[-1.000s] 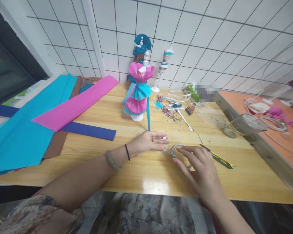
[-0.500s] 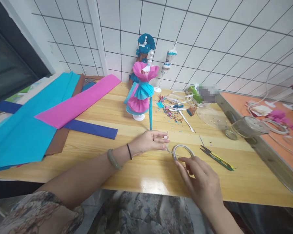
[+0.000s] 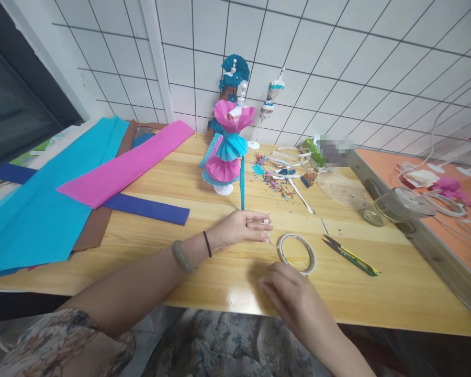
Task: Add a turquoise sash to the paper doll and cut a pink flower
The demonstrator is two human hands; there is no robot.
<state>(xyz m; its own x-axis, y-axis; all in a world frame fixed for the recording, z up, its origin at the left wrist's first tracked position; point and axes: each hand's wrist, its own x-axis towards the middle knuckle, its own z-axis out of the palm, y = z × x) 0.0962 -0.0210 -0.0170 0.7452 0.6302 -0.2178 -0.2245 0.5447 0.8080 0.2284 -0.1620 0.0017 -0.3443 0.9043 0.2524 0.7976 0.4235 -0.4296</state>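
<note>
A narrow strip of tape point(image 3: 270, 242) runs from the fingers of my left hand point(image 3: 246, 227) toward a white tape roll point(image 3: 313, 256) lying flat on the table. The left fingers are nearly straight and close together, with a small white piece between them. Below the roll and apart from it, my right hand point(image 3: 294, 298) is curled, its fingers slightly smeared; whatever they hold, if anything, is hidden. A pair of snips point(image 3: 351, 256) with yellow and green handles lies right of the roll. Behind the left hand stands a small figure in a pink and blue paper dress point(image 3: 232, 144).
Pink paper point(image 3: 129, 165), turquoise paper point(image 3: 63, 193) and a dark blue strip point(image 3: 153, 209) lie at left. At the back are a bare stand point(image 3: 254, 144), colored scraps point(image 3: 277, 180) and white ribbons point(image 3: 300, 195). A clear jar point(image 3: 406, 204) lies near the orange surface point(image 3: 384, 162).
My right hand has let go of the tape roll and drawn back toward me, to the left. The roll now lies flat on the table. My left hand has stayed in place.
</note>
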